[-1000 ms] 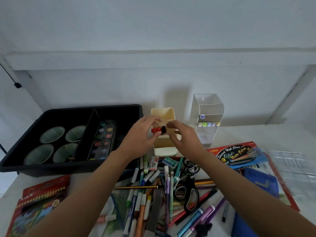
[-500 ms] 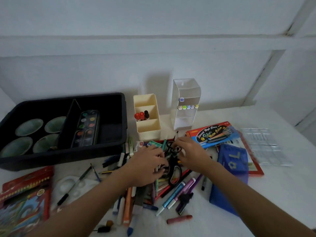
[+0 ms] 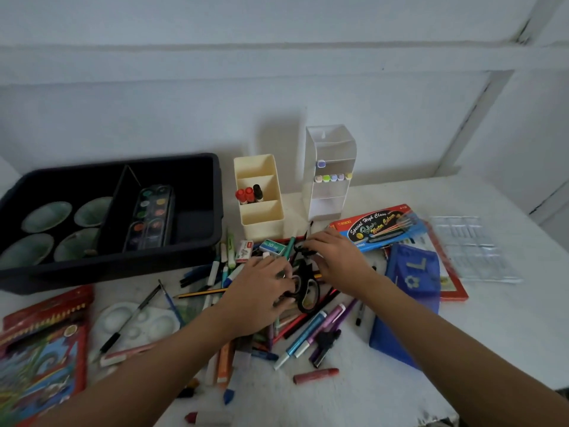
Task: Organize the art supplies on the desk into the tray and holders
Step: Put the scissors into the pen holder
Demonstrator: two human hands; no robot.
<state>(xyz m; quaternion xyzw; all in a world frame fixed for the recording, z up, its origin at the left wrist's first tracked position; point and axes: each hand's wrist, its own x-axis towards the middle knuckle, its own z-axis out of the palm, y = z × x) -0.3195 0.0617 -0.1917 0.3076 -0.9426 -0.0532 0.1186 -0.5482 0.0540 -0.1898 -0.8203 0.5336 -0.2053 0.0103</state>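
A heap of pens and markers [image 3: 303,335] lies at the desk's middle, with black scissors [image 3: 308,292] on top. My left hand [image 3: 261,291] rests on the heap just left of the scissors, fingers curled down among the pens; whether it grips one is hidden. My right hand [image 3: 337,258] pinches a small black item [image 3: 303,250] at the heap's far edge. Behind stand a cream holder [image 3: 264,231] with two red markers and one black marker [image 3: 248,194] in its middle slot, and a clear holder [image 3: 326,206] with pastel-capped markers. The black tray [image 3: 107,268] sits at left.
The tray holds several green bowls [image 3: 46,212] and a watercolour pan set [image 3: 151,217]. A coloured pencil box [image 3: 40,349] and white palette [image 3: 138,323] lie front left. A watercolour box [image 3: 378,228], blue pouch [image 3: 406,292] and clear plastic insert [image 3: 471,249] lie right. A red crayon [image 3: 315,375] lies near the front.
Both hands left the cream holder, where the red and black markers now stand, and came down onto the pen heap. The view tilted down and right.
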